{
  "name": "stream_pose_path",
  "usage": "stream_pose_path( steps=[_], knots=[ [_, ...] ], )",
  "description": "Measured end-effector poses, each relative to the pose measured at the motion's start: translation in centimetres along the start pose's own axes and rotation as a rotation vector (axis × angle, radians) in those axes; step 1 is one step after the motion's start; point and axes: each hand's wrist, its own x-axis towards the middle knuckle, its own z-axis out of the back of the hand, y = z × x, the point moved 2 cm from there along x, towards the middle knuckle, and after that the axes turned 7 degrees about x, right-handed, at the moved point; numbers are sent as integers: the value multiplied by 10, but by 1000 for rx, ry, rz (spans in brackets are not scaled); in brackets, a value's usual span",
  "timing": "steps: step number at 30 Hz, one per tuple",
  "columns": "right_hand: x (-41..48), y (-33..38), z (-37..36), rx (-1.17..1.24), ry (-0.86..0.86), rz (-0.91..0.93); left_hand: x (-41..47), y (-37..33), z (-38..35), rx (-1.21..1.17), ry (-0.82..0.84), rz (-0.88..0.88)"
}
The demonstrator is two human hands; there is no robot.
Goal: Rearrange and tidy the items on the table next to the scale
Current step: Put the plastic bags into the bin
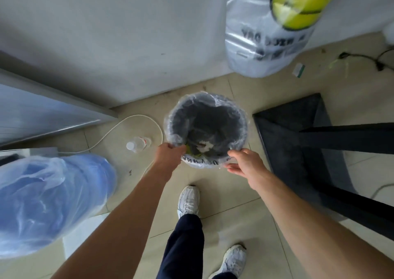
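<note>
Head camera looks steeply down onto the bin (232,119), seemingly near.

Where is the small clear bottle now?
In the head view, the clear bottle is on the floor, left of the lined bin, beside the white cable.

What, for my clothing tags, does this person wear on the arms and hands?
Nothing that shows. The left hand and right hand are bare, with no gloves, rings or watch in view. The left forearm and right forearm are uncovered, with no sleeve up to the frame's edge.
</note>
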Motion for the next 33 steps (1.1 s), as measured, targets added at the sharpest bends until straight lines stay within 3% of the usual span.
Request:
stream_pose_path(
  steps=[5,17,25,33],
  knots=[
    [-93,2,34,7,-30,44,-100,-5,14,79,72,-47],
    [-296,-18,123,55,41,230,-322,20,41,8,56,-138],
    [-382,-39,187,134,48,366,-435,24,18,-123,1,-233],
    [-422,-80,250,168,31,480,-505,51,-15,-50,11,-418]
  ],
)
